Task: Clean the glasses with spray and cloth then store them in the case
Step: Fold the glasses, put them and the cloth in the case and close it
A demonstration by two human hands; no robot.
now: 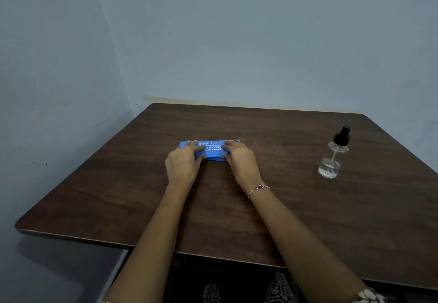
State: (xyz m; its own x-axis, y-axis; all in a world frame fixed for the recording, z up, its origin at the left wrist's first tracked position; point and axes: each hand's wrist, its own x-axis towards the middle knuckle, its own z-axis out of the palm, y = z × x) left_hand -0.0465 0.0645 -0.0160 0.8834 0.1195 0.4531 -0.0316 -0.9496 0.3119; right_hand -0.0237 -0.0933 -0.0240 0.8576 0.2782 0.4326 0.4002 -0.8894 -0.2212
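- Head view looks down on a dark brown table with a wood-grain, slightly glossy top and rounded corners; its near edge shows a thin pale line.
- A flat, long, bright blue case lies closed near the middle of the table, its long side running left to right. It looks like hard plastic, with white printed lettering on the lid; the words are partly covered by fingers and too small to read in full.
- The left hand rests palm down on the case's left part, fingers laid close together over the lid, thumb at the near edge.
- The right hand mirrors it on the right part, fingers together and flat on the lid, thumb tucked against the front edge by a small catch.
- A thin red-and-white braided thread band circles the right wrist.
- A small clear spray bottle stands upright well to the right of the case, apart from both hands. It has a rounded body, a black pump head and a thin tube inside, with a little clear liquid at the bottom.
- No glasses or cloth can be made out; the case's inside is hidden.
- Plain blue-grey walls meet in a corner behind the table.
- Patterned fabric at the bottom edge is cut off and dim.
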